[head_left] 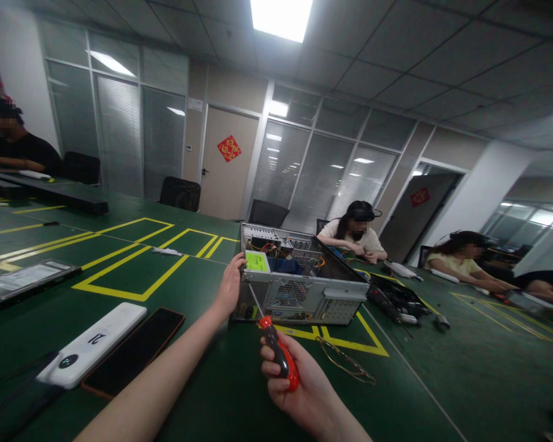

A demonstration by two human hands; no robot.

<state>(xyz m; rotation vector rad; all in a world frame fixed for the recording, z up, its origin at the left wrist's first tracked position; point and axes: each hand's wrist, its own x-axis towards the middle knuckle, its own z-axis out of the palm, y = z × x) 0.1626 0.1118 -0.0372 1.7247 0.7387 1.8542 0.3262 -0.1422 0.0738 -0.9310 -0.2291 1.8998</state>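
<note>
An open desktop computer case (299,291) lies on the green table, its back panel facing me and its wires and parts showing inside. A yellow-green label (257,262) marks the power supply in the near left corner. My left hand (231,283) is closed on that corner, fingers up at the top edge beside the label. In my right hand (299,374) is a red and black screwdriver (276,350), held in wrapped fingers. Its shaft points up and left, with the tip at the back panel below the power supply; whether it touches a screw I cannot tell.
Left of my arm lie a white device marked 21 (96,344), a dark phone (136,353) and a hard drive (27,279). Glasses (345,359) rest right of my right hand. An open tool case (396,298) stands farther right. Several people sit around the table.
</note>
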